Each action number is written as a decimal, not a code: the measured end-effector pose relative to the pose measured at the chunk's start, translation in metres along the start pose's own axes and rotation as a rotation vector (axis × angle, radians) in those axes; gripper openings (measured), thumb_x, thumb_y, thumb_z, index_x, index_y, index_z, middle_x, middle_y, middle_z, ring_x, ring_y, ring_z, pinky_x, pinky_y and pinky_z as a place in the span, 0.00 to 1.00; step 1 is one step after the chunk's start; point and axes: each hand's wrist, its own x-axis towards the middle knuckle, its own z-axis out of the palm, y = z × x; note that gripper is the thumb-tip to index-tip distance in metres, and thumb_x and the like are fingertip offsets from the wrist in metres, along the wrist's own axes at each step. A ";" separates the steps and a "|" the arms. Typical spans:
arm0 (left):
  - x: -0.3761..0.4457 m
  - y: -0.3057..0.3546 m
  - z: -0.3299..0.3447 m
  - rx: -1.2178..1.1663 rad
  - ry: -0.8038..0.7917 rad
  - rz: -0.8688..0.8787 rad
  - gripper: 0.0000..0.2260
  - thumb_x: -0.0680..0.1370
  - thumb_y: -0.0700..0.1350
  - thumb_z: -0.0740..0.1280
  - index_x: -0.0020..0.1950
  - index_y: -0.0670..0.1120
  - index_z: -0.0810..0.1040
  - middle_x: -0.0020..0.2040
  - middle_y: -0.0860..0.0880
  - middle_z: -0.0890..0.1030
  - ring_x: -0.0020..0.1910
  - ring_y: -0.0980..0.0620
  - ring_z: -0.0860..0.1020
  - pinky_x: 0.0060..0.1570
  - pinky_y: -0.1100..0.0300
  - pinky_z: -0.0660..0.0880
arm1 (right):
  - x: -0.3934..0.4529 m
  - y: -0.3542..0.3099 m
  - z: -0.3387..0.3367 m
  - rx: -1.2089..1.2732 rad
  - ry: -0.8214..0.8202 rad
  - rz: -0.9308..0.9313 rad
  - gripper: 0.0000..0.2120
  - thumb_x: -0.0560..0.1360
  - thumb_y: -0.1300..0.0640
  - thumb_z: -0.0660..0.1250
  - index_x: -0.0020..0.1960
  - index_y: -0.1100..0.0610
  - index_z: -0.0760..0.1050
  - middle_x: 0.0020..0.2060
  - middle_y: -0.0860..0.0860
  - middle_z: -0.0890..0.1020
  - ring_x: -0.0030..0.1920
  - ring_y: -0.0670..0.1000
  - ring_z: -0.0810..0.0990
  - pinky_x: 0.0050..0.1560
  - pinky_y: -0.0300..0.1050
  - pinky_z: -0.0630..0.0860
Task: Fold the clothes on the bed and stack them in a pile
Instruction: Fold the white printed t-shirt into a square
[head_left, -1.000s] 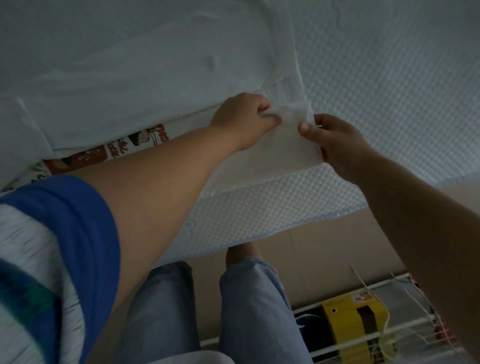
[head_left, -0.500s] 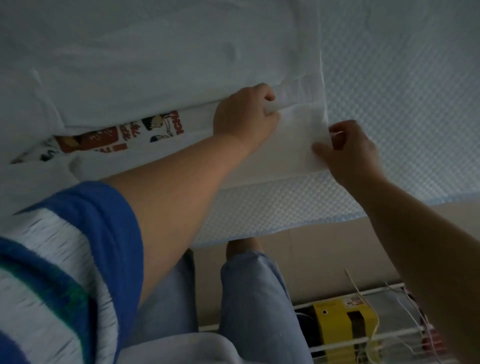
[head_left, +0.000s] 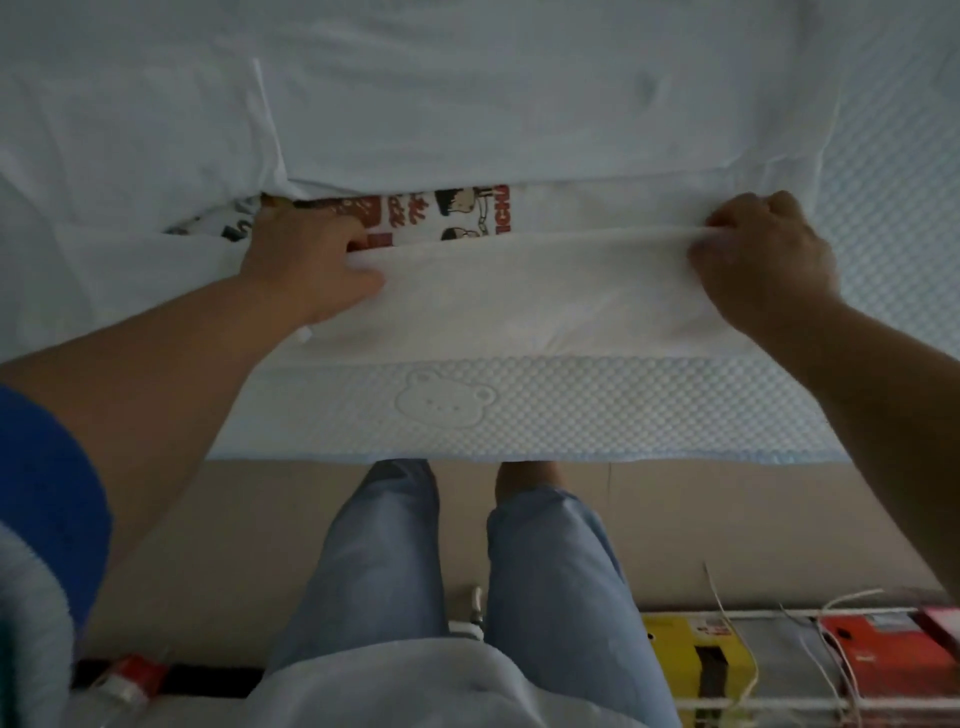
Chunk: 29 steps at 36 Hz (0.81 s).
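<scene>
Bed: textured pale-blue mattress pad (head_left: 519, 415) with an embossed bear, person standing at its near edge.
T-shirt: white printed T-shirt (head_left: 519, 291) spread flat near that edge, cartoon print showing.
Hands: left hand (head_left: 306, 260) and right hand (head_left: 763, 254) each pinch the hem, wide apart.
Technique: likely lift both ends level, keep the fold line taut and straight.

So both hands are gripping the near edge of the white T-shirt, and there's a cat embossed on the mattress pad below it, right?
Not quite. The head view shows a bear face embossed on the mattress pad, not a cat. The rest holds: the left hand and right hand both grip the white T-shirt edge.
</scene>
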 end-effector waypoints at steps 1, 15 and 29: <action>-0.001 -0.004 -0.002 -0.002 0.025 0.009 0.19 0.67 0.58 0.67 0.46 0.43 0.83 0.43 0.42 0.81 0.46 0.41 0.78 0.50 0.53 0.68 | 0.000 0.001 -0.002 -0.017 0.006 0.001 0.15 0.76 0.50 0.59 0.59 0.56 0.73 0.58 0.59 0.71 0.55 0.66 0.74 0.55 0.56 0.70; -0.002 -0.021 0.008 -0.127 0.385 -0.073 0.13 0.68 0.50 0.71 0.48 0.44 0.80 0.49 0.40 0.78 0.53 0.40 0.74 0.53 0.50 0.64 | 0.015 -0.017 -0.009 0.036 0.224 0.086 0.15 0.75 0.53 0.58 0.55 0.59 0.74 0.56 0.60 0.74 0.55 0.64 0.73 0.53 0.54 0.70; -0.013 0.026 0.024 -0.231 0.382 0.217 0.15 0.69 0.42 0.67 0.54 0.41 0.81 0.49 0.38 0.79 0.49 0.37 0.78 0.48 0.48 0.71 | -0.017 -0.023 0.026 -0.023 0.197 -0.278 0.27 0.74 0.51 0.62 0.71 0.58 0.65 0.71 0.62 0.63 0.70 0.63 0.60 0.69 0.57 0.59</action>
